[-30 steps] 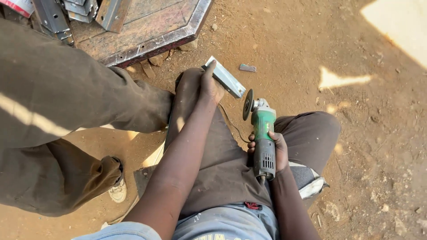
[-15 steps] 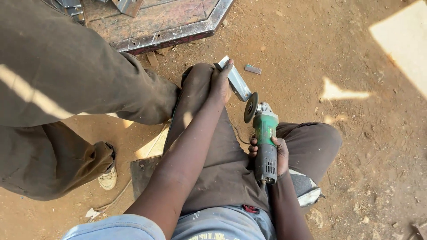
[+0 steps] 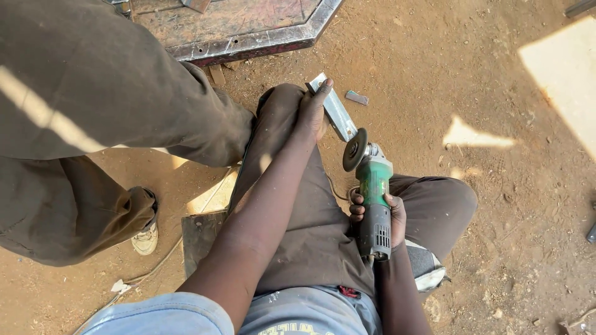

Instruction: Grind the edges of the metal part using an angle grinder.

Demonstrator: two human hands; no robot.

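While left hand (image 3: 312,115) pins metal strip (image 3: 334,115) on knee, right hand (image 3: 379,214) grips grinder (image 3: 372,186); another person's leg (image 3: 112,93) crowds nine o'clock, metal frame (image 3: 248,43) at twelve.

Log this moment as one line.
left hand: pressing metal strip on knee | right hand: gripping green grinder | disc: beside strip end | ground: dirt

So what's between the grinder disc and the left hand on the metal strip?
Head view: only a short bare stretch of metal strip lies between grinder disc and left hand; nothing else.
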